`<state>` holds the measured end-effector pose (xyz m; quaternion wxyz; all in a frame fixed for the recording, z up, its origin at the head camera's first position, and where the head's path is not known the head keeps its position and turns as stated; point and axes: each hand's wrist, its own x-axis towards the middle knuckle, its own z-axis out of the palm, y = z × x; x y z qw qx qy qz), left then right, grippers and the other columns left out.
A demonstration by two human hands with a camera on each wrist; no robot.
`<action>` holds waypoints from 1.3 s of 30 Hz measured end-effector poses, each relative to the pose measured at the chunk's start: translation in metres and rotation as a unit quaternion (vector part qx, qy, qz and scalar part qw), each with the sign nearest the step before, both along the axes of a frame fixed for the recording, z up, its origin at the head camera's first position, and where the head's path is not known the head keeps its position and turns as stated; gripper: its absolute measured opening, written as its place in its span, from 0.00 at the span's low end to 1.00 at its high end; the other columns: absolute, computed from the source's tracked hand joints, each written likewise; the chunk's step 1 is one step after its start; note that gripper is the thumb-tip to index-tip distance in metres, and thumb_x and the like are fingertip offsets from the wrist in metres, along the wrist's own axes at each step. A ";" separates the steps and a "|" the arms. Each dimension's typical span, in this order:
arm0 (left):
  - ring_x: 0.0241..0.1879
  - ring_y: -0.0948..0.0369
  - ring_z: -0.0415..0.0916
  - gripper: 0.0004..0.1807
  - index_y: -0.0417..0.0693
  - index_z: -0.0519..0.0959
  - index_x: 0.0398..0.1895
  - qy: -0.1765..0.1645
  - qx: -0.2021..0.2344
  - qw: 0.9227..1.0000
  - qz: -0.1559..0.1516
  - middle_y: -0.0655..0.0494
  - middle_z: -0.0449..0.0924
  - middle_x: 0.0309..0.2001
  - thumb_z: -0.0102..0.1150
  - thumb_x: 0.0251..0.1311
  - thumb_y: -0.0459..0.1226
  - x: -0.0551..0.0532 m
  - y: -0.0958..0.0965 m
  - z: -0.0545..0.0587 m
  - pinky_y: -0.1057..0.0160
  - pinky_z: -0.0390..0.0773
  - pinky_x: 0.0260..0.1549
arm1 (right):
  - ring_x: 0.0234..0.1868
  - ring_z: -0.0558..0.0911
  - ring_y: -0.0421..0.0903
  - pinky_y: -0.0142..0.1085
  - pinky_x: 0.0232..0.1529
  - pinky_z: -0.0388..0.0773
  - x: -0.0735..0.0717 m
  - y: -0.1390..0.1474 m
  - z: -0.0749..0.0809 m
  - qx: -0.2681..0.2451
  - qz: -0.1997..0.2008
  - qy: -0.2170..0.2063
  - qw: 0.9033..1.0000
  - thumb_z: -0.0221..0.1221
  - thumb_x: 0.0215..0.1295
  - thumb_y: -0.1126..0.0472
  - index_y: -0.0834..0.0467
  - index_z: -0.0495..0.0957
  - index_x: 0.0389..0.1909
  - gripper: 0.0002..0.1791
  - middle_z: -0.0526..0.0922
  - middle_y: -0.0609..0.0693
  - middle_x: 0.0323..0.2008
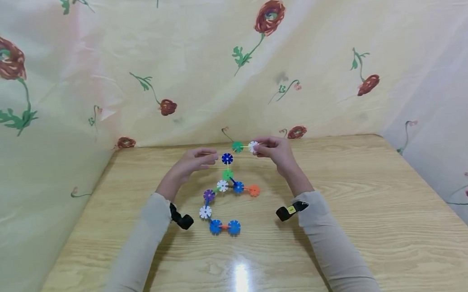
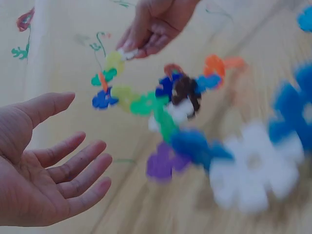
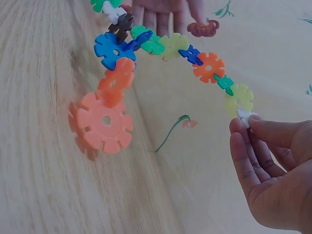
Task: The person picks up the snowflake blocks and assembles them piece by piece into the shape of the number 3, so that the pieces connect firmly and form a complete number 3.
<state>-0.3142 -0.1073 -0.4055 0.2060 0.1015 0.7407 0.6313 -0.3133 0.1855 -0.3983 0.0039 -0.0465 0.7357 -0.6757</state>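
A branching chain of notched plastic snowflake discs curves over the wooden table. My right hand (image 1: 275, 154) pinches the white disc (image 1: 252, 147) at its far end between thumb and fingers. From there a yellow disc (image 3: 240, 99), a green disc (image 1: 237, 146), an orange disc (image 3: 201, 71) and a dark blue disc (image 1: 227, 158) link back toward the rest. My left hand (image 1: 190, 165) holds nothing; its fingers are spread just left of the dark blue disc. Lower down, a purple disc (image 1: 209, 195) joins a white one, and another branch ends in an orange disc (image 1: 254, 190).
Two blue discs joined by an orange one form the chain's near end (image 1: 234, 227) on the wooden table (image 1: 386, 226). Flowered cloth (image 1: 204, 66) hangs behind the table and at both sides. Black straps (image 1: 291, 210) sit at both wrists.
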 end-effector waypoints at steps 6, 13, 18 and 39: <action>0.66 0.44 0.73 0.28 0.37 0.69 0.71 -0.004 -0.057 0.997 -0.053 0.39 0.74 0.66 0.57 0.74 0.41 0.009 -0.020 -0.008 0.46 0.72 0.69 | 0.36 0.86 0.38 0.33 0.46 0.87 0.000 0.001 0.002 0.001 -0.009 -0.009 1.000 0.64 0.69 0.67 0.68 0.80 0.57 0.17 0.86 0.44 0.36; 0.53 0.56 0.82 0.25 0.35 0.74 0.66 -0.029 -0.115 0.988 -0.103 0.42 0.81 0.59 0.61 0.71 0.39 0.021 -0.028 -0.012 0.53 0.81 0.60 | 0.35 0.86 0.37 0.30 0.42 0.87 -0.001 0.002 0.001 -0.008 -0.015 -0.012 1.000 0.64 0.69 0.67 0.69 0.80 0.57 0.18 0.86 0.43 0.35; 0.44 0.61 0.84 0.17 0.34 0.80 0.57 -0.046 -0.140 0.982 -0.119 0.47 0.86 0.50 0.62 0.69 0.34 0.025 -0.029 -0.010 0.58 0.85 0.52 | 0.35 0.86 0.37 0.30 0.41 0.87 -0.002 0.002 0.000 -0.008 -0.014 -0.016 1.000 0.63 0.69 0.67 0.70 0.79 0.57 0.17 0.86 0.43 0.34; 0.42 0.62 0.82 0.17 0.33 0.78 0.59 -0.064 -0.121 0.987 -0.078 0.51 0.84 0.46 0.54 0.74 0.34 0.020 -0.029 -0.016 0.60 0.85 0.50 | 0.34 0.87 0.38 0.40 0.48 0.88 0.004 0.027 0.009 0.090 0.061 -0.013 0.994 0.62 0.69 0.71 0.73 0.76 0.60 0.20 0.86 0.49 0.36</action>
